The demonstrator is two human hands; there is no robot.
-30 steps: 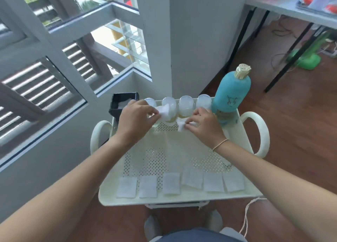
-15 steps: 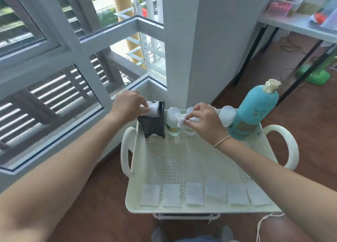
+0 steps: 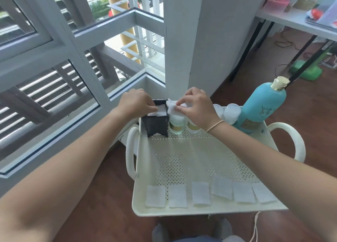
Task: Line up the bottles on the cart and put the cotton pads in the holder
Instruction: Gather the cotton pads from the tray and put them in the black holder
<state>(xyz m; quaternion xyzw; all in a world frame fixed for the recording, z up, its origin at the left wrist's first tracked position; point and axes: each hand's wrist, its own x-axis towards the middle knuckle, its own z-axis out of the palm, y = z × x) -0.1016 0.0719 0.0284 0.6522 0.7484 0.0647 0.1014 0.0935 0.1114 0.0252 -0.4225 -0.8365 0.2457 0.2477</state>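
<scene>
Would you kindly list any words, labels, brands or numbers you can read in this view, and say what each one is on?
Nothing here can be read with confidence.
Turquoise bottle: dark script-like marking on its side, too blurred to read.
Small bottles beside the black holder: no label text visible.
Packets on the side table: too small and blurred.

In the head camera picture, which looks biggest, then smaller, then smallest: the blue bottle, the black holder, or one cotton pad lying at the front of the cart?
1. Blue bottle: biggest.
2. and 3. Black holder and front cotton pad: about alike. The pad is nearer the camera, so no ranking.
</scene>
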